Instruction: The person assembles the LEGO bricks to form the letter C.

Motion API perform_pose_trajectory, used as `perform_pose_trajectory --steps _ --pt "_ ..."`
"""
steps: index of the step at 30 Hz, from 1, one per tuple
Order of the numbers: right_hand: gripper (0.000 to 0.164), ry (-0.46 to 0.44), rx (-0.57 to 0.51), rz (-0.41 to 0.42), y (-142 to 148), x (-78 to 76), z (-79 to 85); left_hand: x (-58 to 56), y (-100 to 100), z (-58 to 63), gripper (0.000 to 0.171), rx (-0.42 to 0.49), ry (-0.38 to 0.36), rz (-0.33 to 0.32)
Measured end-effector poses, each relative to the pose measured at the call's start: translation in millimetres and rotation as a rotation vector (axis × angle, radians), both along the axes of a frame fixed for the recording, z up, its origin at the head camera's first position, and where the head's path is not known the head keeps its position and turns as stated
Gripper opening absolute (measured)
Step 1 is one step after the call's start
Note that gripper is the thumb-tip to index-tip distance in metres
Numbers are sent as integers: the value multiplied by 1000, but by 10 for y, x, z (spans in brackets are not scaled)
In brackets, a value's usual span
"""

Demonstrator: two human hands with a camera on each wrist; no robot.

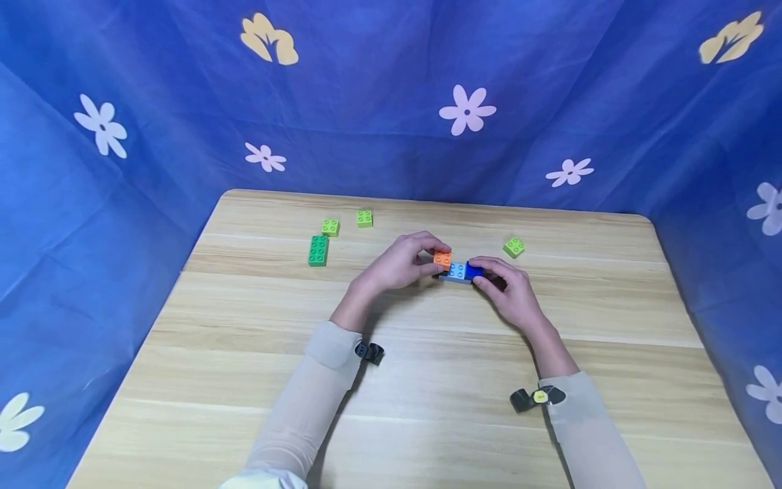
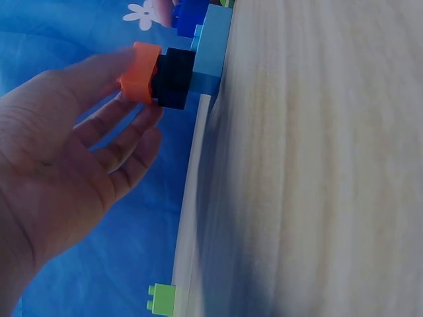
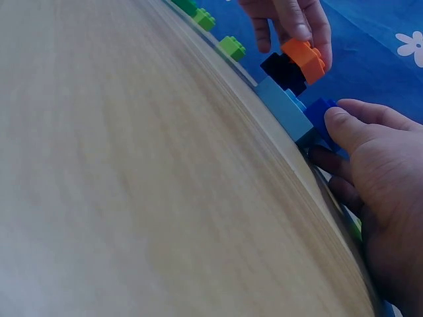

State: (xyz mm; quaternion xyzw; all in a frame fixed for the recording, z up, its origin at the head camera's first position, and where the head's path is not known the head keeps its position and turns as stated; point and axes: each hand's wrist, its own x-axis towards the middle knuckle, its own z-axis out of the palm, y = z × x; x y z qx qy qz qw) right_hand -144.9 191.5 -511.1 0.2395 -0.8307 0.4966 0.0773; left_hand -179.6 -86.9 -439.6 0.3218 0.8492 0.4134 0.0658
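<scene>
A light blue brick (image 1: pixel 455 273) lies on the table, with a black brick (image 2: pixel 174 78) on its left end and a dark blue brick (image 1: pixel 473 270) on its right end. My left hand (image 1: pixel 404 259) pinches an orange brick (image 1: pixel 442 259) between thumb and fingers. That orange brick sits on top of the black one, slightly tilted in the right wrist view; whether it is fully seated I cannot tell. On the other side, my right hand (image 1: pixel 512 292) grips the dark blue brick between thumb and forefinger, its other fingers low beside the light blue brick.
A green brick (image 1: pixel 318 250) lies at the left, close to a lime brick (image 1: pixel 330 227). Another lime brick (image 1: pixel 364 218) is nearer the back edge. A third lime brick (image 1: pixel 514 247) lies behind my right hand. Blue flowered cloth (image 1: pixel 391 102) hangs around the wooden table (image 1: pixel 421 407).
</scene>
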Motion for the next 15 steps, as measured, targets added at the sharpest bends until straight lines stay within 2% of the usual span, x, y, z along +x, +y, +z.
perform_pose_trajectory --steps 15 --pt "33 -9 1 -4 0 10 4 13 7 -21 29 49 -74 27"
